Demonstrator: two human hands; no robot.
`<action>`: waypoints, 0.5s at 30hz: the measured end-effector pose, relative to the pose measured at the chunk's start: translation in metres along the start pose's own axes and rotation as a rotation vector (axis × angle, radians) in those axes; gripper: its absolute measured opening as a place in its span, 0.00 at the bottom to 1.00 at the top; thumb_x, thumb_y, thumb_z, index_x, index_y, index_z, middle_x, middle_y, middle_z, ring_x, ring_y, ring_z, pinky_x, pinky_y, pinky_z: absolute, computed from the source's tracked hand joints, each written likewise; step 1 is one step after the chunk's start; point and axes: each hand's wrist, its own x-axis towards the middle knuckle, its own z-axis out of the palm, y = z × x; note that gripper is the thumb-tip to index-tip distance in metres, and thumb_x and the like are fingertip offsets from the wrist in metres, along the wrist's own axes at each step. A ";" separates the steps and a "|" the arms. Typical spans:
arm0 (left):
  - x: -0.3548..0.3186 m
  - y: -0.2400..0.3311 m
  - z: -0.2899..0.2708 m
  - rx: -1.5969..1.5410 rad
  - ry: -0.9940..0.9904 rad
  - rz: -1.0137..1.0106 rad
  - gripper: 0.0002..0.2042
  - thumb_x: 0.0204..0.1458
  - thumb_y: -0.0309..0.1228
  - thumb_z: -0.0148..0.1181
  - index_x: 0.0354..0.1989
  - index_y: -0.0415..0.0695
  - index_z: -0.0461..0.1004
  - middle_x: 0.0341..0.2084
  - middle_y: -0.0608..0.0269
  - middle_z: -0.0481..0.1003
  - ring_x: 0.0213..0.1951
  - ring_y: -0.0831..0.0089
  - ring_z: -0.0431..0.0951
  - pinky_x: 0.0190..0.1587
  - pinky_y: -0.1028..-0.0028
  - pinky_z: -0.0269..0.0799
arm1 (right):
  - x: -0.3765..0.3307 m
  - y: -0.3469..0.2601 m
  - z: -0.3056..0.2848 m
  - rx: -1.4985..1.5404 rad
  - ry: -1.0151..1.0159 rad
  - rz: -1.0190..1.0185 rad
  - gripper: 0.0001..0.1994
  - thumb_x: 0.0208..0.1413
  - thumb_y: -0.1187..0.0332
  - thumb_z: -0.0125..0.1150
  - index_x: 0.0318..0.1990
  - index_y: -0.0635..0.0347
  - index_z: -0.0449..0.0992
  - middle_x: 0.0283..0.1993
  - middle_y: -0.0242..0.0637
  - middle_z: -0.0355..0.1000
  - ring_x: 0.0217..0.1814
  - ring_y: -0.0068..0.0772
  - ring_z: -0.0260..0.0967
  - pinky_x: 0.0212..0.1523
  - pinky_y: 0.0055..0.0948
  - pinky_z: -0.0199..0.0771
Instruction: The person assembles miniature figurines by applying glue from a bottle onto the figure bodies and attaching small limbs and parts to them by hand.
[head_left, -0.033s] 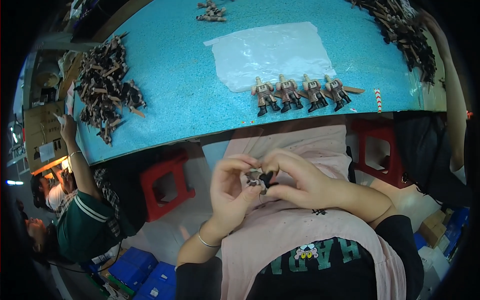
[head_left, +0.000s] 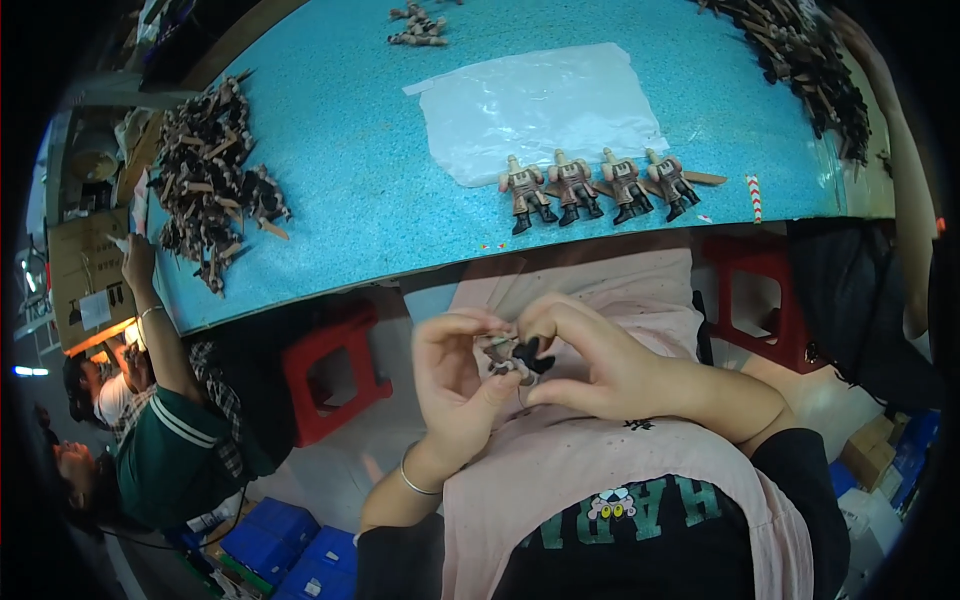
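A small toy figure [head_left: 512, 357] with a pale brown body and black boots is held above my lap, partly hidden by fingers. My left hand [head_left: 455, 375] pinches its body between thumb and fingertips. Around the boot end curls my right hand [head_left: 590, 355], its index finger touching the figure and its thumb a little apart from the boots. Beyond my hands, at the table's near edge, several matching figures [head_left: 573, 187] lie side by side in a row, boots toward me.
The blue table [head_left: 340, 150] carries a clear plastic sheet [head_left: 540, 105], a figure heap at left [head_left: 205, 170] and another at far right [head_left: 810, 80]. Red stools [head_left: 335, 370] stand below. A co-worker in a green sleeve [head_left: 165, 440] sits left; another person's arm [head_left: 905, 190] reaches in at right.
My right thumb has drawn back slightly from the boots, showing more of the figure. The view has shifted very slightly; the row on the table is unchanged.
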 end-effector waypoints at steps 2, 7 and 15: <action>-0.001 0.003 0.002 0.069 0.007 0.011 0.26 0.43 0.25 0.66 0.49 0.40 0.59 0.42 0.58 0.65 0.46 0.69 0.68 0.56 0.67 0.59 | -0.002 0.002 0.004 -0.021 0.022 -0.022 0.14 0.47 0.75 0.62 0.40 0.62 0.65 0.42 0.42 0.66 0.45 0.41 0.65 0.45 0.33 0.66; 0.003 0.017 -0.012 0.237 -0.206 -0.182 0.25 0.43 0.32 0.66 0.49 0.36 0.65 0.45 0.57 0.61 0.49 0.69 0.66 0.57 0.68 0.58 | -0.006 0.002 -0.001 -0.089 0.019 -0.080 0.16 0.47 0.76 0.60 0.44 0.62 0.64 0.43 0.42 0.64 0.44 0.42 0.65 0.45 0.34 0.66; 0.012 0.014 -0.020 0.049 -0.366 -0.258 0.26 0.44 0.39 0.66 0.48 0.35 0.69 0.53 0.51 0.59 0.58 0.62 0.59 0.59 0.66 0.56 | -0.003 -0.001 0.000 -0.092 0.051 -0.112 0.25 0.46 0.79 0.57 0.54 0.62 0.62 0.47 0.44 0.65 0.50 0.45 0.65 0.49 0.36 0.66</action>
